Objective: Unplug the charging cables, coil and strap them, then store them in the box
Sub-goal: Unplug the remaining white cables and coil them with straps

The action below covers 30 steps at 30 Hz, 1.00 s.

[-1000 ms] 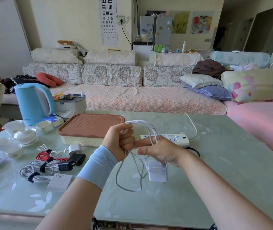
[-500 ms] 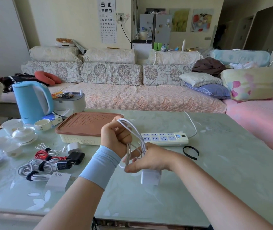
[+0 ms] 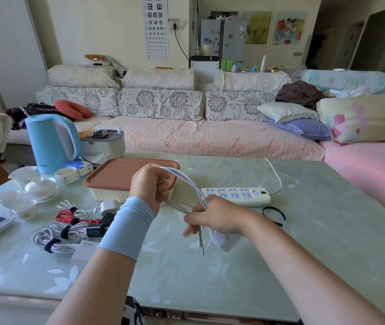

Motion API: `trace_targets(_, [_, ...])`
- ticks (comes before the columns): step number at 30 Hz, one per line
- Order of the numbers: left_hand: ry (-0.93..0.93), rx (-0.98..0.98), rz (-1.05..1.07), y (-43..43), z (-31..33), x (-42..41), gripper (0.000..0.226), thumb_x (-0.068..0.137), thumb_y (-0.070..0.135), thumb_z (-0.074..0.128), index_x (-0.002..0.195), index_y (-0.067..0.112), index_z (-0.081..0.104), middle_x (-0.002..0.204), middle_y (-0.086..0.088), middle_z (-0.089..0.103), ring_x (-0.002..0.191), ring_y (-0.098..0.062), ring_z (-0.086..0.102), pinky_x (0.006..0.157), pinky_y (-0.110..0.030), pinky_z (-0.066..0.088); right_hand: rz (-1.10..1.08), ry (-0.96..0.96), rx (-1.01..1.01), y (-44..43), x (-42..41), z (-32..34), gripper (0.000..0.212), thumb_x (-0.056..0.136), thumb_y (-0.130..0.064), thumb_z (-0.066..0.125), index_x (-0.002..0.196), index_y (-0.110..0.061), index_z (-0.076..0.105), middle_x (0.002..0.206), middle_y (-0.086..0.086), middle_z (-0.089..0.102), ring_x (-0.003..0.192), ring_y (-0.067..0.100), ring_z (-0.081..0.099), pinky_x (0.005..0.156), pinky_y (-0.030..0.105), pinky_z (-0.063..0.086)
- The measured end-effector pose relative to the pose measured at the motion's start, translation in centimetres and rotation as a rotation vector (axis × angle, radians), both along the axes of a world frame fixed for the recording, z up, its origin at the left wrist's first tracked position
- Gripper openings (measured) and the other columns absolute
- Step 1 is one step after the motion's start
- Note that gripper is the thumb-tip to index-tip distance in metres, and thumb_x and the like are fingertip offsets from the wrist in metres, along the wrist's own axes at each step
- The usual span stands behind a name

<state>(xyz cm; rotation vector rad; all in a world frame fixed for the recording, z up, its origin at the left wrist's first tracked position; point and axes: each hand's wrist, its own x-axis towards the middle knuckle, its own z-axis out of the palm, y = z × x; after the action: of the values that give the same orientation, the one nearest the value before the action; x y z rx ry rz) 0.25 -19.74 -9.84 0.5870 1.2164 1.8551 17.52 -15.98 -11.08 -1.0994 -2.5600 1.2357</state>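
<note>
Left hand (image 3: 150,186), pale blue sleeve at wrist, fist gripping top of looped white charging cable (image 3: 188,185), directly in front of rectangular cream box with ribbed brown lid (image 3: 121,174). Right hand (image 3: 215,219) front-right of box, fingers curled round same loops; fingertips blurred. White charger block (image 3: 227,241) under right hand; touching pale green glass table (image 3: 315,242) or not, cannot tell. White power strip (image 3: 236,195) right of box, black strap loop (image 3: 273,214) further right. Strapped cable bundles (image 3: 65,233) front-left of box.

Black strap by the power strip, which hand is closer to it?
Right. The right hand is just left of the strap, holding the cable; the left hand grips the cable farther left, in front of the box.
</note>
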Motion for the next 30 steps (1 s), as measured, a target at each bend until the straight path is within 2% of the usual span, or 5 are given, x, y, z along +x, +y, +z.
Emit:
trace_targets(5, [-0.113,0.014,-0.132,0.3,-0.8,0.4,0.033,0.083,-0.011,0.041,0.061,0.012,0.050,0.055,0.001,0.032,0.041,-0.010,0.030,0.040,-0.018,0.030,0.078,0.126,-0.217,1.0,1.0,-0.1,0.032,0.100,-0.038,0.052,0.075,-0.018,0.053,0.074,0.007,0.073,0.046,0.013,0.030,0.048,0.029,0.025])
trace_targets(7, [-0.256,-0.007,-0.238,0.7,-1.4,0.8,0.014,0.089,-0.005,0.048,0.090,0.005,0.059,0.072,-0.007,0.052,0.063,-0.016,0.055,0.073,-0.026,0.054,0.037,0.236,-0.265,1.6,1.4,-0.5,0.032,0.103,-0.035,0.048,0.076,-0.017,0.052,0.070,0.009,0.070,0.043,0.015,0.026,0.048,0.031,0.021])
trace_targets(16, [-0.588,0.079,-0.453,0.7,-2.0,2.7,0.033,0.087,0.006,0.058,0.117,-0.005,0.052,0.120,-0.021,0.062,0.112,-0.030,0.063,0.101,-0.042,0.048,-0.208,0.462,-0.360,2.7,1.7,-0.8,0.034,0.103,-0.036,0.046,0.083,-0.012,0.060,0.062,0.006,0.064,0.037,0.010,0.028,0.041,0.021,0.021])
trace_targets(22, [-0.711,-0.051,-0.342,2.6,-3.1,2.7,0.034,0.102,0.024,0.044,0.072,0.008,0.047,0.068,-0.003,0.045,0.061,-0.017,0.050,0.055,-0.034,0.058,-0.129,0.298,-0.327,1.7,1.3,-0.8,0.035,0.097,-0.041,0.057,0.072,-0.017,0.064,0.070,0.007,0.071,0.043,0.013,0.029,0.044,0.025,0.021])
trace_targets(30, [-0.721,0.054,-0.152,1.8,-1.9,2.4,0.036,0.098,0.007,0.038,0.066,0.024,0.041,0.056,0.005,0.029,0.034,-0.007,0.020,0.031,-0.015,0.018,0.001,-0.267,-0.088,1.3,0.9,-0.1,0.026,0.069,-0.047,0.083,0.075,-0.023,0.077,0.051,-0.018,0.055,0.062,0.012,0.036,0.055,0.029,0.027])
